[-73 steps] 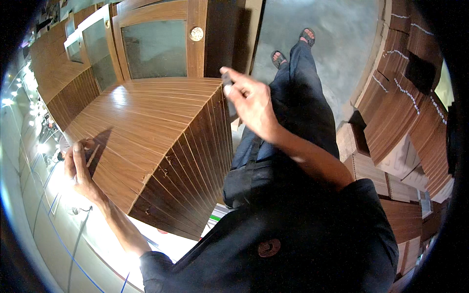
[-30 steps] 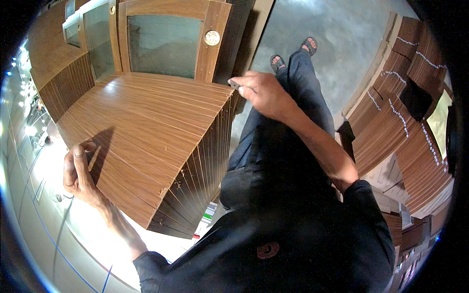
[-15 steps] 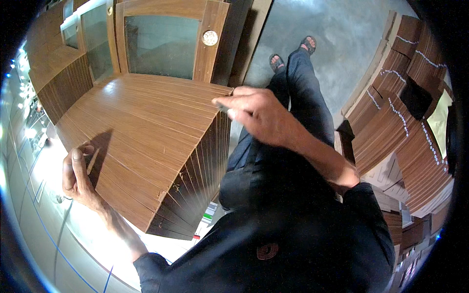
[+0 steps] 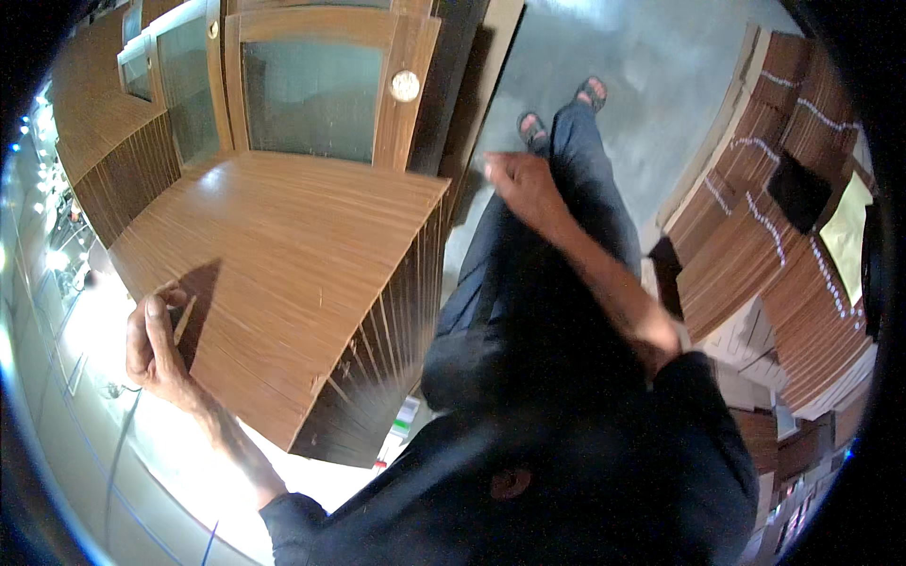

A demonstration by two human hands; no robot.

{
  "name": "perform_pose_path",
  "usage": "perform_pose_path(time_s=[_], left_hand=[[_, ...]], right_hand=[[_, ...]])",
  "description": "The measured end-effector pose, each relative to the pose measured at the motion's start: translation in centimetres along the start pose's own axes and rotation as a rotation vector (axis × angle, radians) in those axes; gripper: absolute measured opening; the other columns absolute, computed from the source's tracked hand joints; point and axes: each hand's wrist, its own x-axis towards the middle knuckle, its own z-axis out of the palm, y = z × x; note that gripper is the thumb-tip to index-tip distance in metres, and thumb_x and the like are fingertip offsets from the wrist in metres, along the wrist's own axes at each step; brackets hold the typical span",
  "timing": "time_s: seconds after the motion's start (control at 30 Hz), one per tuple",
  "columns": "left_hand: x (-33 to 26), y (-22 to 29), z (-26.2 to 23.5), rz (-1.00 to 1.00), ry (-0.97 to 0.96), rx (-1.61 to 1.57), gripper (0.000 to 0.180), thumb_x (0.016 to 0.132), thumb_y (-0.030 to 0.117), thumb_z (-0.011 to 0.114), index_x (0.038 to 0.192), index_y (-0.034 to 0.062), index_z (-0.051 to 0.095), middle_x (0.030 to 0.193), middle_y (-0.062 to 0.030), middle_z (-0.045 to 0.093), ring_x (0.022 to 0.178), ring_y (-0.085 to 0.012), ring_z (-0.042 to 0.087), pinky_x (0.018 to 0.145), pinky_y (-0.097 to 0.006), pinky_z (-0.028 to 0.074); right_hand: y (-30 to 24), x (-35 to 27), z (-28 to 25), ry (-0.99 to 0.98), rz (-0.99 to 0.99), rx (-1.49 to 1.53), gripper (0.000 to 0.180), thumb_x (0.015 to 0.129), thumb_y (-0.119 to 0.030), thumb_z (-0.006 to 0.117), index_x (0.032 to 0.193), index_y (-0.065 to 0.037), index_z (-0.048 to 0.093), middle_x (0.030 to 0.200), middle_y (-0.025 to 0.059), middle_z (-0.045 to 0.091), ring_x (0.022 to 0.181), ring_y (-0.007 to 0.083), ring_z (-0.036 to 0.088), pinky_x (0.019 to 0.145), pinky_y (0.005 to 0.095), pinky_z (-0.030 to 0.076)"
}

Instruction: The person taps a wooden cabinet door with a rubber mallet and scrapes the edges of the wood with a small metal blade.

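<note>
A tall stack of brown wood-grain boards (image 4: 283, 274) stands in front of me, with its top sheet facing up. My left hand (image 4: 156, 341) curls its fingers over the near left edge of the top board and grips it. My right hand (image 4: 521, 186) hovers just off the stack's far right corner, close to the top board's edge. Its back faces the camera and its fingers are curled. What it holds, if anything, is hidden. My dark trousers and sandalled feet (image 4: 562, 108) show beyond it.
Wooden door frames with frosted glass panels (image 4: 311, 94) lean behind the stack. More board stacks (image 4: 755, 255) fill the right side, with a dark panel (image 4: 797, 193) on one. Grey floor (image 4: 651, 94) lies ahead. A bright white surface (image 4: 104, 396) is at the left.
My right hand has come down from a raised position and shifted right, past the stack's right corner. My left hand has stayed on the board's left edge.
</note>
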Motion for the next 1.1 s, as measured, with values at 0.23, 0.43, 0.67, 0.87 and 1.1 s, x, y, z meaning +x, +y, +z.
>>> perform_pose_path(time_s=[0.23, 0.43, 0.67, 0.87, 1.1], left_hand=[[-0.2, 0.1, 0.3, -0.082, 0.048, -0.126, 0.020, 0.095, 0.015, 0.063, 0.088, -0.0013, 0.071, 0.081, -0.0101, 0.069, 0.076, -0.0146, 0.062, 0.071, -0.028, 0.051], [-0.1, -0.4, 0.3, -0.072, 0.023, -0.111, 0.024, 0.097, 0.019, 0.060, 0.093, -0.0035, 0.069, 0.087, -0.0097, 0.069, 0.080, -0.0143, 0.063, 0.076, -0.027, 0.052], [-0.3, 0.1, -0.3, -0.063, 0.008, -0.099, 0.019, 0.095, 0.015, 0.062, 0.089, -0.0007, 0.071, 0.083, -0.0098, 0.069, 0.077, -0.0140, 0.062, 0.072, -0.029, 0.051], [-0.3, -0.6, -0.3, 0.027, -0.022, 0.021, 0.027, 0.099, 0.020, 0.057, 0.097, -0.0040, 0.069, 0.088, -0.0088, 0.068, 0.079, -0.0154, 0.062, 0.077, -0.028, 0.050], [-0.1, 0.2, -0.4, -0.047, 0.008, -0.052, 0.021, 0.095, 0.017, 0.063, 0.087, -0.0010, 0.070, 0.082, -0.0101, 0.069, 0.079, -0.0146, 0.062, 0.077, -0.029, 0.051]], right_hand=[[-8.6, 0.4, 0.1, -0.137, -0.253, 0.144, 0.033, 0.096, -0.022, 0.054, 0.111, 0.004, 0.067, 0.100, 0.0205, 0.071, 0.091, 0.0271, 0.069, 0.082, 0.0350, 0.052], [1.6, 0.0, 0.1, -0.114, -0.025, -0.328, 0.030, 0.091, -0.020, 0.054, 0.106, 0.001, 0.070, 0.095, 0.0207, 0.070, 0.084, 0.0315, 0.069, 0.077, 0.0373, 0.053], [-8.2, -0.1, 0.8, 0.022, -0.222, 0.215, 0.028, 0.092, -0.020, 0.057, 0.104, 0.002, 0.069, 0.096, 0.0213, 0.070, 0.090, 0.0355, 0.068, 0.080, 0.0407, 0.054], [0.3, -0.7, 2.8, 0.082, 0.092, 0.005, 0.031, 0.092, -0.017, 0.059, 0.114, 0.004, 0.065, 0.092, 0.0208, 0.070, 0.084, 0.0272, 0.070, 0.076, 0.0338, 0.053], [-6.6, -1.7, 3.5, 0.268, -0.163, 0.330, 0.029, 0.096, -0.013, 0.060, 0.121, 0.002, 0.064, 0.083, 0.0035, 0.067, 0.067, 0.0060, 0.056, 0.064, 0.0236, 0.049]])
